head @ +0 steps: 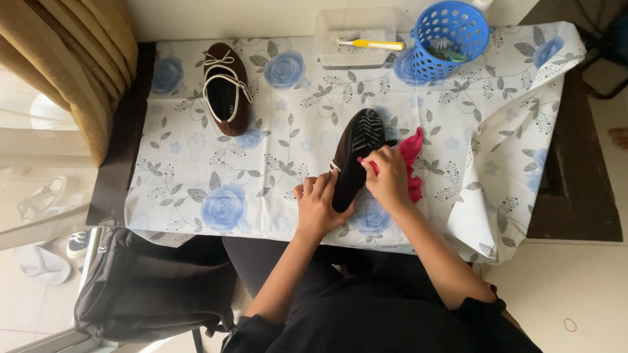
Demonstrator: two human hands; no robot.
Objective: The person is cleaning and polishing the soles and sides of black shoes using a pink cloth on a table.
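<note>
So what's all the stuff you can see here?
Upturned shoe: one, dark sole up, table middle, held by both hands.
Upright shoe: one, brown with white laces, table's far left.
Cloth: one, pink, under the right hand.
Basket: one, blue, far edge.
Clear tub: one, see-through, beside the basket.
Toothbrush: one, yellow and white, across the tub.
Tablecloth: one, white with blue roses.
Curtain: tan, left.
Backpack: one, black, floor.
Left hand: at the shoe's heel.
Right hand: pressing the cloth on the sole.
</note>
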